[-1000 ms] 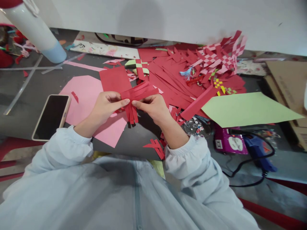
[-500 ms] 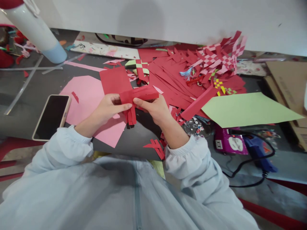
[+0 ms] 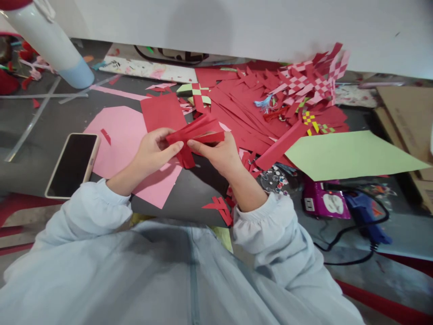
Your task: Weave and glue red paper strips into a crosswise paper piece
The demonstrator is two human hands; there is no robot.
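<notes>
Between my two hands is a piece of red paper strips (image 3: 196, 129), folded and crossing one another, with some strips fanned apart at the top and others pointing down. My left hand (image 3: 156, 151) pinches its left side, thumb in front and fingers behind. From the right, my right hand (image 3: 218, 152) grips the strips with its thumb near the crossing. The fingers behind the paper are partly hidden. Below my left hand lies pink paper (image 3: 118, 135), and a flat red sheet (image 3: 162, 110) rests just beyond it.
A phone (image 3: 72, 164) and a tall bottle (image 3: 64, 49) are at the left. Red paper strips (image 3: 237, 115) and pink-red woven pieces (image 3: 301, 81) pile up behind my hands. Rightward are a green sheet (image 3: 355, 155), a purple packet (image 3: 324, 201) and a blue glue gun (image 3: 367, 216) with its cord.
The upper strips have spread apart between my hands, and the lower strips have tilted and swung slightly up and right. Both hands keep their hold in nearly the same place.
</notes>
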